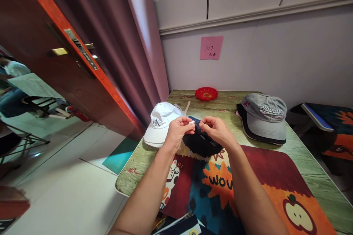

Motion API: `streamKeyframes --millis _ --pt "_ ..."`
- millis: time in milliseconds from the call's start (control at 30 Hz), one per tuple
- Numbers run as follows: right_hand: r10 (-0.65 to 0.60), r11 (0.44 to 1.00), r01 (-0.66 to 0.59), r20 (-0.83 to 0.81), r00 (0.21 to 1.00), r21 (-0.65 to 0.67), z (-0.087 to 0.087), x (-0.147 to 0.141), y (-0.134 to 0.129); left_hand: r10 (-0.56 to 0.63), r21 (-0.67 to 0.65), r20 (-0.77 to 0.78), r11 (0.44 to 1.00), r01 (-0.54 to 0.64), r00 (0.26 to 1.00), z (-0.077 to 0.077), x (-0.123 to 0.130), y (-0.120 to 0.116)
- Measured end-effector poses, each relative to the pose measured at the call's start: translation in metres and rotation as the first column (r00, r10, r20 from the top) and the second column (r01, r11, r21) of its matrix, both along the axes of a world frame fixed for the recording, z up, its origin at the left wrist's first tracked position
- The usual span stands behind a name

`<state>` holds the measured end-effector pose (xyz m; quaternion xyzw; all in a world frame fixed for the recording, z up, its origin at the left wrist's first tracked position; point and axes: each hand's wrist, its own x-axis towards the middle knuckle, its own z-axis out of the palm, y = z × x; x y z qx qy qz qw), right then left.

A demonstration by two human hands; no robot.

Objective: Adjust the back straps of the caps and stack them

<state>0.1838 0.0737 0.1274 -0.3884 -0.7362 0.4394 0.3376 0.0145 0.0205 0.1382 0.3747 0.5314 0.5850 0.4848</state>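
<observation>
Over the table, a dark navy cap [202,143] sits with its crown low on the patterned mat. My left hand [180,129] pinches a small white piece [192,122] beside the cap's edge; whether it is joined to the cap I cannot tell. My right hand [216,127] is closed in a pinch on the cap's upper edge, close to the left fingertips. Just left of my hands rests a white cap [162,119] with dark letters on its front and a pale strap at its back.
A grey cap [264,112] lies stacked on darker headwear at the table's right. The red scalloped dish [206,94] stands at the back. The printed mat [264,161] covers the front of the wood-patterned table [138,169]. A brown door [82,69] and curtain stand left.
</observation>
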Motion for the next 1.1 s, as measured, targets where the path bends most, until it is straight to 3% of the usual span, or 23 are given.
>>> streamKeyframes --millis 167,333,433,633,1100 --pt "-0.063 0.998 0.061 -0.063 0.996 -0.025 -0.0012 0.0006 0.0016 0.059 0.022 0.089 0.998 -0.061 0.994 -0.0062 -0.004 0.0007" --pt "-0.075 0.997 0.072 -0.12 0.99 -0.033 -0.0007 -0.0007 0.0013 -0.019 0.024 0.2 1.0 0.015 0.98 -0.0067 -0.0034 0.003" --pt "-0.064 0.998 0.065 -0.089 0.994 0.008 0.003 -0.0025 -0.0018 -0.02 0.01 0.214 1.0 0.019 0.977 -0.0066 -0.0023 0.0042" --pt "-0.181 0.98 0.178 0.028 0.983 0.094 0.0056 -0.005 -0.0042 -0.001 0.013 0.209 1.0 -0.002 0.978 -0.007 -0.0011 0.0033" --pt "-0.007 0.994 -0.005 0.114 0.993 0.108 0.0059 0.0022 -0.0035 -0.006 0.01 0.147 1.0 0.005 0.989 -0.0075 -0.0006 0.0016"
